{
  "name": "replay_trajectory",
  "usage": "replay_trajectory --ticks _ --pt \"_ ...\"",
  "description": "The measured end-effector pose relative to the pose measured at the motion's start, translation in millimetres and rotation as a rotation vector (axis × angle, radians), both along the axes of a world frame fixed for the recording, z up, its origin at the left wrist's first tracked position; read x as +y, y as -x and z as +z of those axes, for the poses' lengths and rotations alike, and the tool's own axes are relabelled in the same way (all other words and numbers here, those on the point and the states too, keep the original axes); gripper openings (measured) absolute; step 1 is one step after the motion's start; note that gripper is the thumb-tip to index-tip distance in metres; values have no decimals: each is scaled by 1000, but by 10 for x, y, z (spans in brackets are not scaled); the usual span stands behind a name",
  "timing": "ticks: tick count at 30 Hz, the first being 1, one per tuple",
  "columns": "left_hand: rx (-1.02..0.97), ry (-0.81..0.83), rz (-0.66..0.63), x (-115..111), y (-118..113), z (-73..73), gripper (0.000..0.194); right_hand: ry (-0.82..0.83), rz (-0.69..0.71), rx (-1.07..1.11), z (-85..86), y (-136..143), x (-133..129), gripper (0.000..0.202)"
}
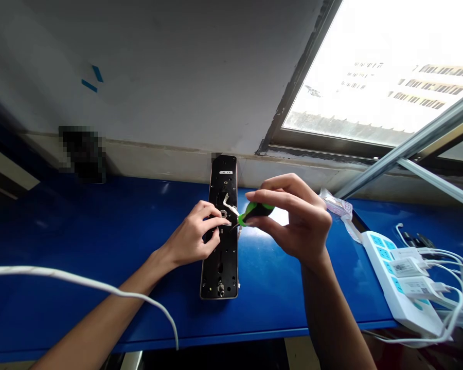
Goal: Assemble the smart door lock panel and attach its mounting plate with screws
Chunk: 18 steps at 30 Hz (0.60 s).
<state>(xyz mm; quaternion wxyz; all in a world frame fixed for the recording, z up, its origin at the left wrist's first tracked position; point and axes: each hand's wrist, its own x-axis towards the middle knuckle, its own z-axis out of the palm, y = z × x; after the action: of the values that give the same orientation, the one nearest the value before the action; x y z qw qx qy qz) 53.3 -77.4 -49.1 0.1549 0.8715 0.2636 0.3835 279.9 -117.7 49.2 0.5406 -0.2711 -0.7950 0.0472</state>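
A long black metal panel (226,257), like a door lock body, lies on the blue tabletop with screw holes, a white label near its far end and a metal post near its close end. My left hand (195,234) rests on its left side, fingers apart, the index finger reaching across the middle. My right hand (299,216) pinches a screwdriver (256,211) by its green and black handle. Its thin shaft points down-left at the panel, beside my left index fingertip; whether the tip touches a screw is too small to tell. A white cable (227,203) sticks up from the panel.
On the right stands a white power strip (389,288) with several chargers and cables plugged in. A clear plastic bag (337,205) lies behind it. A loose white cord (100,288) hangs across the left foreground. Metal bars (405,154) slant before the window; the wall borders the blue table (146,205).
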Motion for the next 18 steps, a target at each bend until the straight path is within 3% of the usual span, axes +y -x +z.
replay_trajectory --ticks 2,6,8,11,13,18 --pt "18 -5 0 1 2 -2 29 31 -25 -27 0 -10 -11 41" --pt "45 -13 0 9 1 -3 30 181 102 -40 32 -7 -37 50" --pt "52 -17 5 13 1 -6 28 126 99 -12 33 3 -28 49" --pt "55 -16 14 17 2 -14 25 0 -10 6 13 21 -6 46" --pt "56 -18 13 18 2 -19 25 23 -30 -15 2 32 -5 45" --pt "49 -27 10 16 4 -18 25 100 72 18 -3 41 -18 49"
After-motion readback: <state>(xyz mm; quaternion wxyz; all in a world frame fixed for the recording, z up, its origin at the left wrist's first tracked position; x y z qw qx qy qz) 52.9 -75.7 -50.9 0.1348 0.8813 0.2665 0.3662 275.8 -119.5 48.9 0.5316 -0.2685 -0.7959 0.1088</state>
